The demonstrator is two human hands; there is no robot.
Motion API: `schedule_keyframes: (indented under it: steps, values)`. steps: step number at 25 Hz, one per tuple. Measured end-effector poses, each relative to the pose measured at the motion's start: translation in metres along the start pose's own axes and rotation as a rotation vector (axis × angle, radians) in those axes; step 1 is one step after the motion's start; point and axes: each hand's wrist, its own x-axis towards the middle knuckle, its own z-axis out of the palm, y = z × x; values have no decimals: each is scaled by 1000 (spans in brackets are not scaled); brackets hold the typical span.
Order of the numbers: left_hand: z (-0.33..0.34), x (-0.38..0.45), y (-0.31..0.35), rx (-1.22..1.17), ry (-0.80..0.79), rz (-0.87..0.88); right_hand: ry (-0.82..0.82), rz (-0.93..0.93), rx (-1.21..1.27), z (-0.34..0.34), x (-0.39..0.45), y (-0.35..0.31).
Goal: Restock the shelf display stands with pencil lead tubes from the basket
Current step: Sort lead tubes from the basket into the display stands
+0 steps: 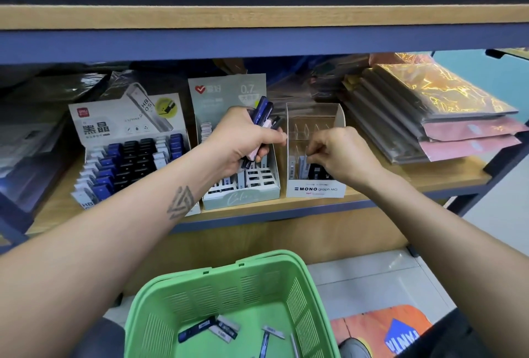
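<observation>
1. On the middle shelf [415, 177], three display stands sit in a row: a left stand [128, 157] packed with blue, black and white tubes, a pale green centre stand [243, 194], and a clear MONO stand [315, 186] that is mostly bare slots.
2. The left hand [243, 140] is wrapped round a bundle of tubes [262, 117], at least four, dark blue and pink, held upright over the centre stand.
3. The right hand [340, 154] has its fingertips pinched together on a single tube [307, 158] in the front row of the MONO stand; how firmly it grips is hard to tell.
4. That front row shows about four tubes standing; the rows behind look unfilled.
5. The green basket [200, 294] below holds roughly six loose tubes [217, 329] lying flat on its floor.
6. Risks, as I judge them — the left fist holds several smooth tubes in a loose fan, and one could slide out onto the centre stand and knock its rows askew.
7. A tube pushed in tilted could jam against a clear divider or topple its neighbours.
8. Colours are mixed in the bundle, so a tube could land in the wrong stand — worth checking labels.
</observation>
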Motion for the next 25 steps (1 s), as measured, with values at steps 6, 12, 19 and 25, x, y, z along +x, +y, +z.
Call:
schedule_keyframes:
  steps: [6, 12, 19, 25]
  values:
    - [0, -2, 1, -6, -7, 5, 27, 31, -57, 15, -10, -5]
    - [-1, -2, -1, -11, -7, 0, 29, 33, -100, 15, -13, -9]
    - [-2, -1, -3, -11, -10, -4, 97, 67, -21, 17, -12, -7]
    - [-2, 0, -5, -9, -9, 3, 76, 53, -65, 26, -10, -5]
